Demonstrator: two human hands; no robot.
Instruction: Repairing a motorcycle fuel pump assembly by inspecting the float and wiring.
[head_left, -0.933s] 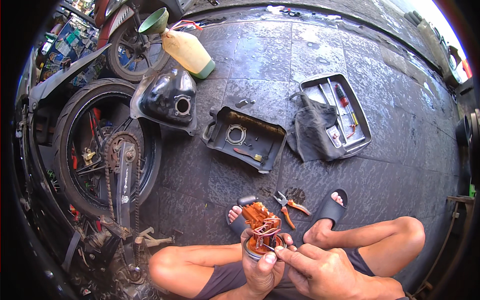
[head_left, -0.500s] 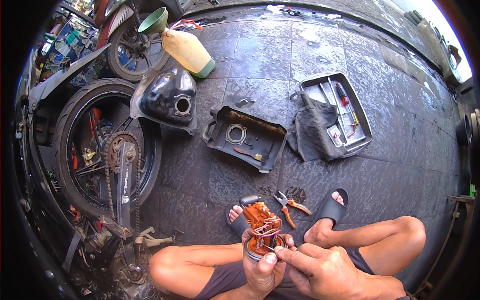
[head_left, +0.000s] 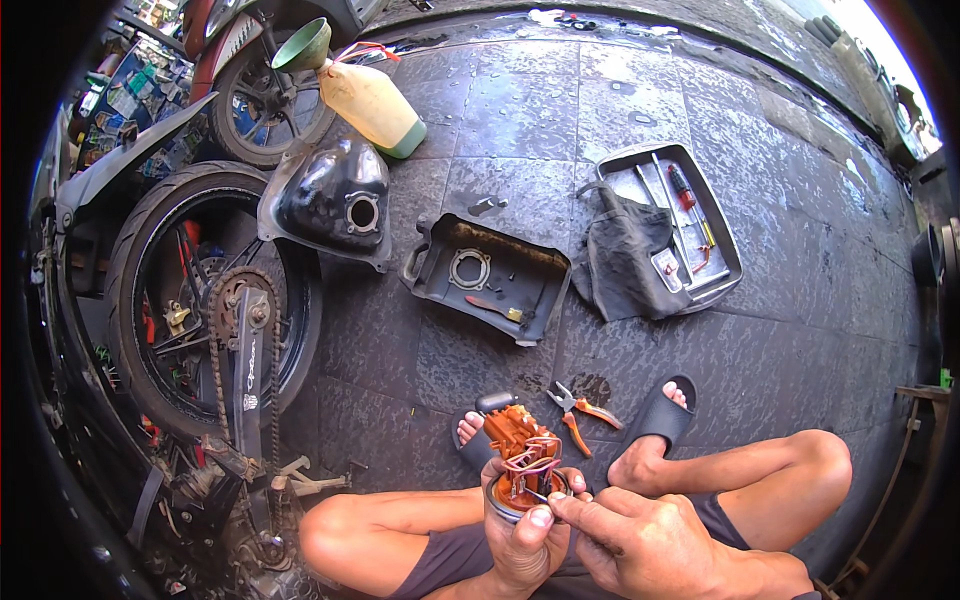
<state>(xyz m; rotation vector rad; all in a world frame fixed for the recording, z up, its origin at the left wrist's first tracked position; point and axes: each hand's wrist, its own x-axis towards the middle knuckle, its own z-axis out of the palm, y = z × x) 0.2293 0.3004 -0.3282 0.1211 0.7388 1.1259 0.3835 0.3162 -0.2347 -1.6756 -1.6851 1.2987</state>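
Upright over my lap is an orange-brown fuel pump unit [head_left: 515,432] with loops of thin wire and a round base. My left hand [head_left: 524,556] is closed around that base, its thumb at the near rim. A dark oblong float [head_left: 496,401] sticks out at the unit's top left. My right hand [head_left: 655,540] is closed in a pinch at the base's right side. From its fingertips a thin metal tip [head_left: 536,495] reaches in toward the wires; the rest of that piece is hidden by the fingers, so its kind cannot be told.
Orange-handled pliers [head_left: 573,408] lie between my sandalled feet. Beyond stand a black plastic cover [head_left: 425,285] holding a metal ring, and a metal tray [head_left: 738,230] with tools and dark cloth [head_left: 625,262]. Leftward are a black fuel tank [head_left: 320,205], a yellowish jug [head_left: 368,105] and a motorcycle wheel [head_left: 135,245].
The far background has shifted very slightly in the picture. Both hands keep the same hold and place on the fuel pump unit.
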